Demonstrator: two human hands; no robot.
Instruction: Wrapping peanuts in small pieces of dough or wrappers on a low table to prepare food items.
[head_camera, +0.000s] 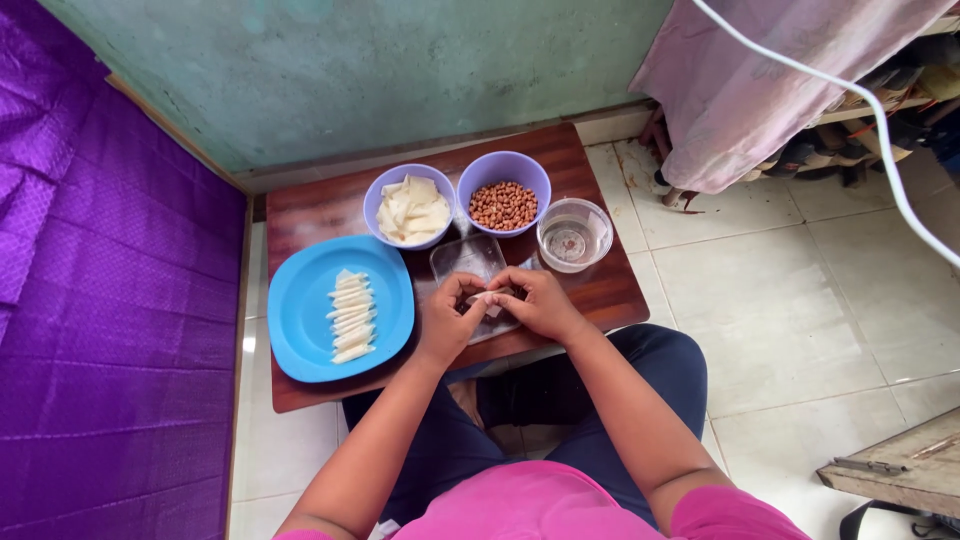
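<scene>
Both hands meet over the clear plastic board (470, 262) at the near edge of the low wooden table (320, 205); your left hand (447, 318) and right hand (540, 302) each pinch an end of a small pale wrapper piece (488, 298), fingertips pressed together on it; the piece sits between your thumbs, just above the board. Keep the pinch tight and even so the fold looks set to seal; roll close to the board, not in the air. Finished rolls (352, 315) lie in a row on the blue plate (300, 310) to your left; the bowl of wrappers (410, 207), bowl of peanuts (503, 203) and clear water cup (573, 236) stand behind, all within reach.
</scene>
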